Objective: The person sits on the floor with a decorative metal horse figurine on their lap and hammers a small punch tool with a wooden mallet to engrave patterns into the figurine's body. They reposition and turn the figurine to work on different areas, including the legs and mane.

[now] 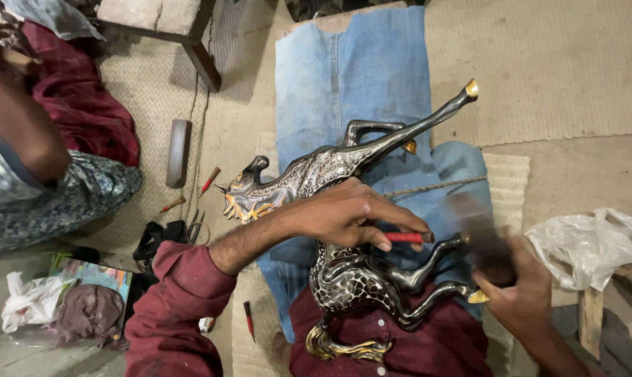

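Observation:
A dark metal horse figurine (344, 272) with silver inlay and gold hooves lies across my lap on blue cloth (351, 84). My left hand (351, 213) rests on its body and pinches a small red-handled chisel (406, 237) against the horse's flank. My right hand (515, 286), at the lower right, grips a dark block-like mallet (480, 241), blurred by motion, close to the chisel's end.
Another person sits at the left (30, 160) by dark red cloth. Several red-handled tools (207, 181) and a dark bar (179, 152) lie on the woven mat. A white plastic bag (595, 248) is at right, and a wooden stool leg (203, 63) stands at the top.

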